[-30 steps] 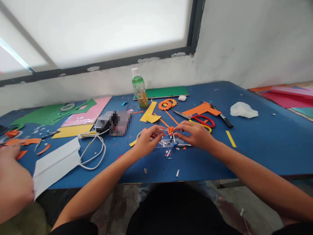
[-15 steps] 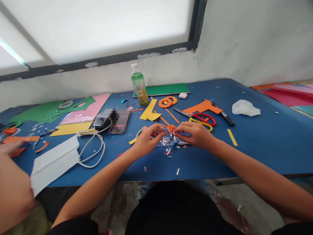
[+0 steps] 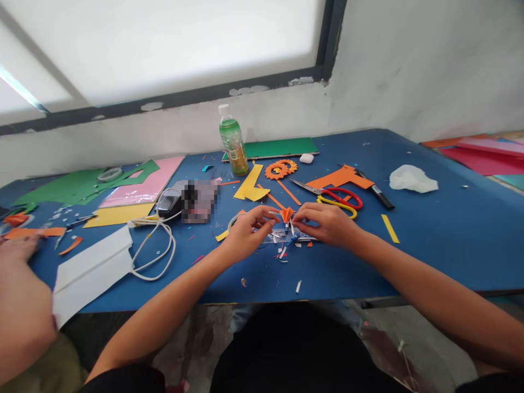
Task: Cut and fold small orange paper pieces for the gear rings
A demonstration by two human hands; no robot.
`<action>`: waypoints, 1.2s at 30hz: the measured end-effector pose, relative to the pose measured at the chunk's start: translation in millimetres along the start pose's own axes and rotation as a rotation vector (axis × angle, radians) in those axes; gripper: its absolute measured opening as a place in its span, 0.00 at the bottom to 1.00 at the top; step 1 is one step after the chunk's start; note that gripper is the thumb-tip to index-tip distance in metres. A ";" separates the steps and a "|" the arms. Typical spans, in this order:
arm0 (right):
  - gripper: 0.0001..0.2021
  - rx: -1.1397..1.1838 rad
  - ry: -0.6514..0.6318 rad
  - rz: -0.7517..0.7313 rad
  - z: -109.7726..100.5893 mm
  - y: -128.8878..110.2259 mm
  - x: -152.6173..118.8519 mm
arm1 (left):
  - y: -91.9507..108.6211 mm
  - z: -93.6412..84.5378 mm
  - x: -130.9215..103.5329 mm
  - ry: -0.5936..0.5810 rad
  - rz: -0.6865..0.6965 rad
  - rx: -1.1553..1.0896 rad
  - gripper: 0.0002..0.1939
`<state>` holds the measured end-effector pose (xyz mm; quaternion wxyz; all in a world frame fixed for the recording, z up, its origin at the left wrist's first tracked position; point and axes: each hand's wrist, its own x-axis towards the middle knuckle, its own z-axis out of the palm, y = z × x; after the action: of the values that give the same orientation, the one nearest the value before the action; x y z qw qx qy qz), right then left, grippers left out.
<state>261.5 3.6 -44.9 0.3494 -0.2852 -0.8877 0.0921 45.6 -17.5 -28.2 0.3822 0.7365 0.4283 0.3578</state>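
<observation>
My left hand is curled, thumb and fingertips close together; whatever it may hold is too small to make out. Opposite it, my right hand is closed in a pinch, its fingertips beside a small white strip. Between the two hands stands a small pleated orange paper piece with a blue and white part below it. Under my fingers lie a clear ruler-like strip, a small blue object and white paper scraps. Scissors with red and yellow handles rest just beyond my right hand.
Farther back are a bottle, yellow paper, orange paper rings, orange paper and a black marker or cutter. At left lie a white cable and folded white paper. Another person's hand works at far left.
My right fingertips have shifted slightly right, away from the left ones. The thin white line between my fingertips no longer shows. The other person's hand at left has moved a little.
</observation>
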 end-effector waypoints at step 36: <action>0.22 0.670 0.184 0.496 0.4 20.8 4.9 | 10.9 21.9 37.1 0.011 0.161 0.303 0.14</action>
<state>267.6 23.5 -50.0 0.4675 -0.3679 -0.6784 0.4311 82.2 6.7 -21.1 0.2344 0.8156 0.4193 0.3226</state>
